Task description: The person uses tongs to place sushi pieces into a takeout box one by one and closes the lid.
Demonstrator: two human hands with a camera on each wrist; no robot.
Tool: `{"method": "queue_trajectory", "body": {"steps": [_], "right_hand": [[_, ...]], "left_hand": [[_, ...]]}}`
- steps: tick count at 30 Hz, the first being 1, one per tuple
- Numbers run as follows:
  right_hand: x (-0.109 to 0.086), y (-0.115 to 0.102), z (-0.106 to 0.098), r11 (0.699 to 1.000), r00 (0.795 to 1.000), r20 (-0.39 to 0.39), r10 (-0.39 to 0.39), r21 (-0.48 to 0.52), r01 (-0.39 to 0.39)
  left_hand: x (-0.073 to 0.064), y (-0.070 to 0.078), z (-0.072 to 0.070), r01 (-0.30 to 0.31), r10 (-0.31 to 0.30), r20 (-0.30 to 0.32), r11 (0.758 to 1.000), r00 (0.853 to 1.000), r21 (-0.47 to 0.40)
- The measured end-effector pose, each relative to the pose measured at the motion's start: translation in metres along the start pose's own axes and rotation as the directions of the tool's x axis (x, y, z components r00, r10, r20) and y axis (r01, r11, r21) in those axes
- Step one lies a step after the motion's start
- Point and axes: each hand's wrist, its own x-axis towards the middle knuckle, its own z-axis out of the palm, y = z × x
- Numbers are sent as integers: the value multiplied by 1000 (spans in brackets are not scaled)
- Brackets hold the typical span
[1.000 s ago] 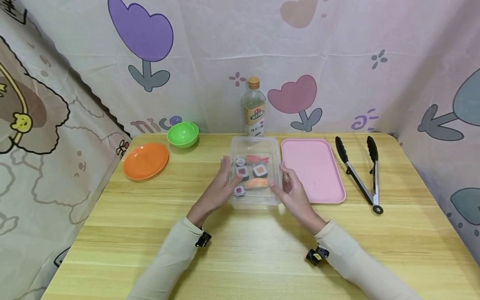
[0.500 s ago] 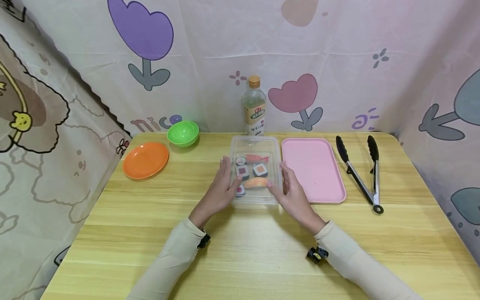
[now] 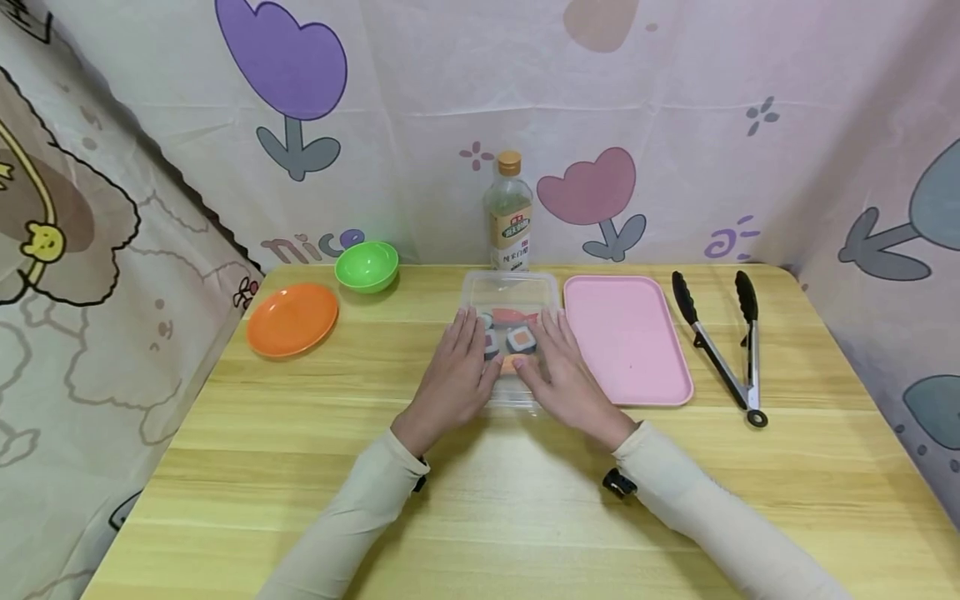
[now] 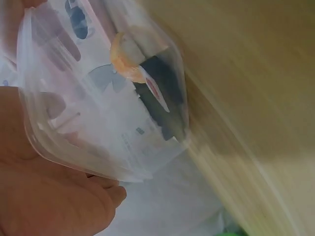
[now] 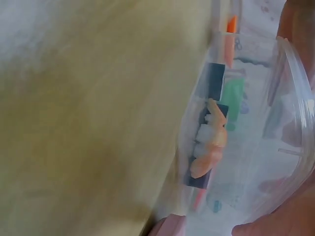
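Observation:
A clear plastic food container [image 3: 510,286] with a lid stands on the table. Inside show sushi pieces: a square roll with an orange centre [image 3: 521,339], a red shrimp-tailed piece [image 3: 512,316] and others partly covered by the hands. My left hand [image 3: 452,377] rests on the left of the lid, fingers straight and pointing away. On its right side my right hand [image 3: 567,379] lies the same way. Both thumbs nearly meet near the middle. In the left wrist view the lid's rim [image 4: 93,169] runs above the palm; in the right wrist view an orange-topped sushi piece [image 5: 211,152] shows through the wall.
A pink tray [image 3: 628,342] lies right beside the container, with black-and-silver tongs [image 3: 722,354] further right. Behind stands a bottle [image 3: 510,217] with an orange cap. To the left are an orange plate [image 3: 292,320] and a green bowl [image 3: 367,267].
Both hands have moved from the container's sides up onto its lid and closer together, with fingers now laid flat. The container stays in place.

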Motion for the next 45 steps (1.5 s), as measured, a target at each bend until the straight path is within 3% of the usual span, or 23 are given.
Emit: {"method": "queue_trajectory", "body": {"steps": [16, 20, 24, 27, 30, 37, 41, 45], "right_hand": [[-1, 2, 3, 986, 999, 14, -38, -159, 39], [0, 0, -2, 979, 998, 51, -40, -197, 50], [7, 0, -11, 987, 997, 66, -41, -152, 50], [18, 3, -18, 992, 997, 67, -35, -120, 42], [36, 7, -23, 989, 997, 72, -35, -140, 45], [77, 21, -23, 969, 995, 92, -23, -241, 45], [85, 24, -19, 962, 995, 102, 16, -273, 13], [85, 23, -18, 958, 993, 108, 49, -285, -16]], "left_hand": [[-1, 1, 4, 7, -7, 4, 998, 1000, 66], [-2, 1, 3, 9, -13, 34, 996, 999, 87], [0, 1, -6, 2, -11, 103, 996, 995, 86], [10, 0, -16, 5, -16, 135, 996, 991, 84], [29, -2, -23, 23, -36, 148, 996, 988, 90], [76, -14, -18, 62, -80, 125, 988, 989, 144], [87, -20, -10, 73, -90, 102, 985, 991, 157], [88, -22, -5, 70, -83, 80, 985, 993, 157]]}}
